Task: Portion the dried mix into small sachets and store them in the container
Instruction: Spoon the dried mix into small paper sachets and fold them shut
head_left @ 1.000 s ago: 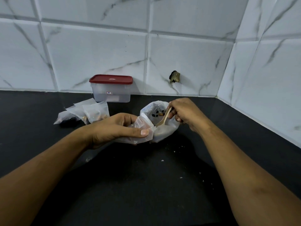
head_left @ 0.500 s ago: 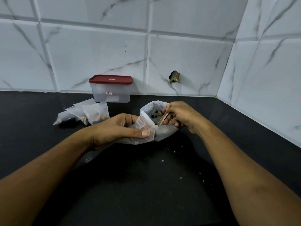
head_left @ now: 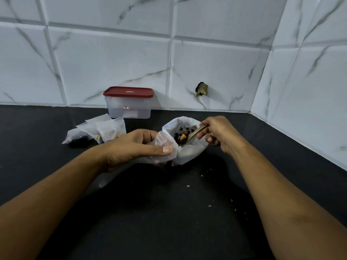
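A large clear bag of dried mix (head_left: 189, 152) lies open on the black counter (head_left: 169, 212). My right hand (head_left: 217, 133) grips a metal spoon (head_left: 195, 133) whose bowl carries dark and orange pieces at the bag's mouth. Just left of that bag, my left hand (head_left: 135, 147) holds a small clear sachet (head_left: 162, 149), thumb pressed on top. A few filled sachets (head_left: 101, 131) lie in a heap to the left. A clear container (head_left: 129, 104) with a red lid on it stands against the wall.
White marble tiles rise behind the counter and on the right, forming a corner. A small dark fitting (head_left: 201, 89) sticks out of the back wall. Crumbs (head_left: 187, 185) are scattered on the counter in front of the bag.
My right hand dipped the spoon deep into the big bag, then drew it back up loaded with mix. My left hand kept its hold on the sachet.
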A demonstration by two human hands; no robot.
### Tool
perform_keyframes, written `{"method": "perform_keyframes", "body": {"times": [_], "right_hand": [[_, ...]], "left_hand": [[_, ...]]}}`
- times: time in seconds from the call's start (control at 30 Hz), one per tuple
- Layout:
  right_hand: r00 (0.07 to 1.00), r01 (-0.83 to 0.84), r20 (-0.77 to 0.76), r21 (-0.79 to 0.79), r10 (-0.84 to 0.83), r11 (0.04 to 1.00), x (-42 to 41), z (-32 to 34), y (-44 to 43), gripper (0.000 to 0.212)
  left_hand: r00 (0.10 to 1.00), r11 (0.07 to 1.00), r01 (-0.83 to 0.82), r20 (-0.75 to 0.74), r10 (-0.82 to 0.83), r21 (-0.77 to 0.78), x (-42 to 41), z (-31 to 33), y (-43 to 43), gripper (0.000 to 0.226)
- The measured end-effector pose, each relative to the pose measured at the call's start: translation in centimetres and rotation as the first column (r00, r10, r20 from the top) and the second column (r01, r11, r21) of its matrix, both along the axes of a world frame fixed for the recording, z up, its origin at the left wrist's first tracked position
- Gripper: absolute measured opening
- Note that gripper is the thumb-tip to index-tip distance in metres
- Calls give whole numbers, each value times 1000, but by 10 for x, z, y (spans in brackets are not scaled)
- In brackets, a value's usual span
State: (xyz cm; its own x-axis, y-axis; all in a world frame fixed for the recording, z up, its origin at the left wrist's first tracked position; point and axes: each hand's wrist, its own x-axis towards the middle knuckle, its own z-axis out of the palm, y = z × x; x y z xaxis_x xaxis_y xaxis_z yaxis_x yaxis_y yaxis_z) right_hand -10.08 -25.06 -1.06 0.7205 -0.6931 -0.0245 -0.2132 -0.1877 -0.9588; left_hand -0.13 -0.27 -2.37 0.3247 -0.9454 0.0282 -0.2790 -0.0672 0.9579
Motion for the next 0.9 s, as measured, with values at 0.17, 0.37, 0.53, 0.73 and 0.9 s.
{"method": "perform_keyframes", "body": {"times": [0.17,0.37,0.53,0.73,0.9], "right_hand": [[999,24,20,-1,-24,1000,-2,1,-1,22],[995,45,83,65,-51,997,-1,2,-4,22],[987,56,143,116,-72,992,-3,3,-4,20],[985,59,153,139,-81,988,-3,6,-2,21],[981,25,186,154,-54,988,-5,13,7,20]], "left_hand": [[968,946,-251,-71,241,-205,0,-2,-5,43],[929,918,-363,14,369,-158,1,-15,-13,51],[915,910,-385,66,398,-154,-4,-16,-16,51],[890,893,-414,127,437,-175,-4,-18,-18,54],[875,887,-433,160,457,-164,-2,-20,-19,61]]}}
